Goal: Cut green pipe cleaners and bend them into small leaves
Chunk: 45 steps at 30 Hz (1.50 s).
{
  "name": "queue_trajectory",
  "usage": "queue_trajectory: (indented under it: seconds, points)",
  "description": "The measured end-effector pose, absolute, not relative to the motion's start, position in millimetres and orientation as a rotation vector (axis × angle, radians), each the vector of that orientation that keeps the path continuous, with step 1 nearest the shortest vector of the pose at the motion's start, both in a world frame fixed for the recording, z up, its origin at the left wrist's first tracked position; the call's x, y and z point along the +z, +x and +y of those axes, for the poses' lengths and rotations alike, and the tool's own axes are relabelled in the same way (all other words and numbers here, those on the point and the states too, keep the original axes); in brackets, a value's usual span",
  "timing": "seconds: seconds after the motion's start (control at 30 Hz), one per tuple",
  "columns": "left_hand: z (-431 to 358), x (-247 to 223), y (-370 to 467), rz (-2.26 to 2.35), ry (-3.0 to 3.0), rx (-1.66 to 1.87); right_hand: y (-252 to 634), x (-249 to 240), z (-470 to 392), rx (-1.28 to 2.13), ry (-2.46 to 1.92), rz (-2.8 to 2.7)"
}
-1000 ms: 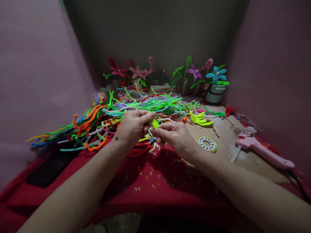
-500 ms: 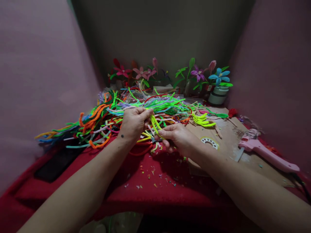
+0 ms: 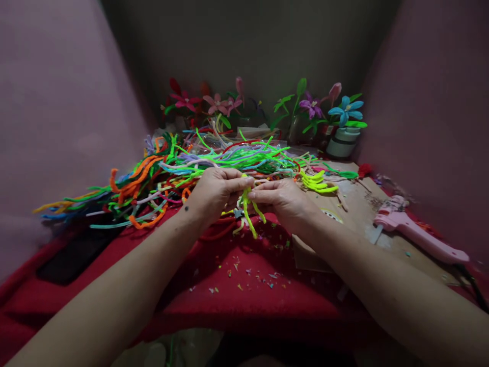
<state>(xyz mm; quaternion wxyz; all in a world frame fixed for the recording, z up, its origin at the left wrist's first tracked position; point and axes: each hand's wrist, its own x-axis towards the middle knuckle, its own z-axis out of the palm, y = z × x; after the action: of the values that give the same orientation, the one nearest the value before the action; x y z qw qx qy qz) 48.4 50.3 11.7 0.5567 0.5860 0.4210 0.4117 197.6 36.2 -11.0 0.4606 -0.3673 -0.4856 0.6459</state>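
Note:
Yellow pipe cleaners [image 3: 249, 216] dangle between my two hands, their loose ends hanging over the red cloth. My left hand [image 3: 221, 189] pinches them at the top between thumb and fingers. From the right, my right hand [image 3: 282, 201] closes its thumb and fingertips on the same pipe cleaners, close to the left fingertips. Just behind both hands lies a big heap of pipe cleaners [image 3: 237, 159] in green, lilac, orange and other colours. A small bunch of bent yellow pipe cleaners [image 3: 319, 182] rests right of the heap.
A pink glue gun [image 3: 416, 232] lies on cardboard [image 3: 359, 201] at right. Fuzzy flowers stand at the back, one blue flower [image 3: 346, 110] in a pale jar [image 3: 343, 142]. A dark phone [image 3: 78, 257] lies at left. Coloured scraps [image 3: 239, 270] dot the red cloth [image 3: 214, 300].
The yellow pipe cleaners were stretched between my hands; their lower ends now hang free. My right hand has moved up, bringing its fingertips close to my left ones. The view has shifted slightly.

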Motion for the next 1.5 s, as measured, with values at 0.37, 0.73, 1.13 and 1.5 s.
queue_trajectory:
  seconds: [0.37, 0.73, 1.13, 1.5]
  points:
    - [51, 18, 45, 1.007, 1.438, 0.827, 196, -8, 35, 1.612, -0.893, -0.982]
    - [48, 20, 50, 1.106, 1.576, 0.798, 196, -17, 41, 1.523, -0.913, -1.064]
    - [47, 18, 52, 1.197, 1.833, 0.722, 196, -4, 32, 1.36, -1.033, -1.202]
    - [46, 17, 55, 1.118, 1.715, 0.779, 198, 0, 29, 1.221, -1.112, -1.303]
